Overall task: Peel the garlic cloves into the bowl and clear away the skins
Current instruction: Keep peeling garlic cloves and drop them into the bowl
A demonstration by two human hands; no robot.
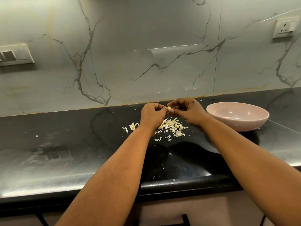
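Observation:
A pale garlic clove is held up between my two hands above the black counter. My right hand pinches the clove with thumb and fingers curled round it. My left hand has its fingertips curled at the clove's left end. Beneath the hands lies a heap of cloves and papery skins. A pink bowl stands on the counter just right of my right hand; what its inside holds is not visible from here.
A garlic stem piece with skin lies left of the heap, and small skin flakes are scattered over the black counter. The marble backsplash rises behind, with a socket at the upper right and switches at the left.

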